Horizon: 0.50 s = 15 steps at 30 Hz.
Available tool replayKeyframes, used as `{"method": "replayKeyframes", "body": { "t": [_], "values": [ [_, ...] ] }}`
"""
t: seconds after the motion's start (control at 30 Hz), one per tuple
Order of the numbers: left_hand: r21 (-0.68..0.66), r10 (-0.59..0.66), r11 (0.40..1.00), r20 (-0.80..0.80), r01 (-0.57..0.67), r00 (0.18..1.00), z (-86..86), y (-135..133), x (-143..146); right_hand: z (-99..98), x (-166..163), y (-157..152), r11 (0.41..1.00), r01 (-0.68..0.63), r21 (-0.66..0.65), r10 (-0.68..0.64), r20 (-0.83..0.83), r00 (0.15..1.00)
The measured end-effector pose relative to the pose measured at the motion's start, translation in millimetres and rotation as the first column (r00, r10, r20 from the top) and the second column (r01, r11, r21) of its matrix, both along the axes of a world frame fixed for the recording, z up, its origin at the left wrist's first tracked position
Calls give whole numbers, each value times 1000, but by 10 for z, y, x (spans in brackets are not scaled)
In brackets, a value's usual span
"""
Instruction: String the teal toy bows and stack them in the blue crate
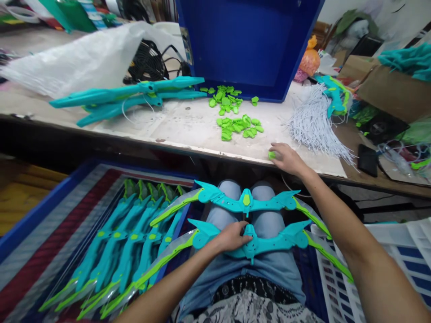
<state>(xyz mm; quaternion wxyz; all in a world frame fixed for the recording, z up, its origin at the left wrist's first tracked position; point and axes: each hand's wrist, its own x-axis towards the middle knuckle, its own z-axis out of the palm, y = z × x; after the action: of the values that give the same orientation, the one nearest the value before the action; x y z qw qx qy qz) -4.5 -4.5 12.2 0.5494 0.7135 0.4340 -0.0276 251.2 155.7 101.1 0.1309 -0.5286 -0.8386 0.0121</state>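
Note:
Two turquoise toy bows with lime-green limbs lie across the lap, one behind the other. My left hand (233,236) is closed around the middle of the nearer toy bow (279,244), whose centre shows turquoise with small dark holes. The farther toy bow (222,202) carries a green piece (247,199) at its centre. At the table's front edge my right hand (288,158) pinches a small green plastic piece (271,154) between its fingertips. Loose green pieces (237,124) lie in two piles on the table beyond that hand.
A blue crate (249,49) stands tipped up behind the piles. More bow parts (124,96) lie left on the table (188,130), white strings (313,119) right. Several bows (117,235) fill a blue tray (79,172) at the left. A white basket (390,233) is at the right.

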Motion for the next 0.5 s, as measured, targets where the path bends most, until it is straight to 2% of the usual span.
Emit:
{"method": "replayKeyframes", "body": {
  "t": [0.07,0.13,0.2,0.27,0.37,0.47,0.5],
  "values": [
    [-17,-19,1000,24,20,1000,16,34,0,-18,70,46,995,-80,-66,76,-59,995],
    [-43,-37,998,70,40,997,31,65,1,-30,88,76,989,-83,-119,74,-81,994],
    [-87,-37,995,125,48,991,34,90,-1,-45,61,41,992,-63,-110,53,-89,995],
    [-140,-24,989,164,47,986,21,108,-9,-76,-12,-125,997,-55,-57,47,-122,991],
    [-208,9,978,196,32,981,-17,120,-24,-177,-202,-696,994,-110,-4,104,-291,951],
    [-231,27,973,213,23,977,-47,118,-32,-366,-446,-1506,948,-315,-47,261,-452,853],
    [-238,27,971,214,25,977,-54,115,-31,-445,-522,-1762,933,-351,-74,278,-470,838]
  ]
}}
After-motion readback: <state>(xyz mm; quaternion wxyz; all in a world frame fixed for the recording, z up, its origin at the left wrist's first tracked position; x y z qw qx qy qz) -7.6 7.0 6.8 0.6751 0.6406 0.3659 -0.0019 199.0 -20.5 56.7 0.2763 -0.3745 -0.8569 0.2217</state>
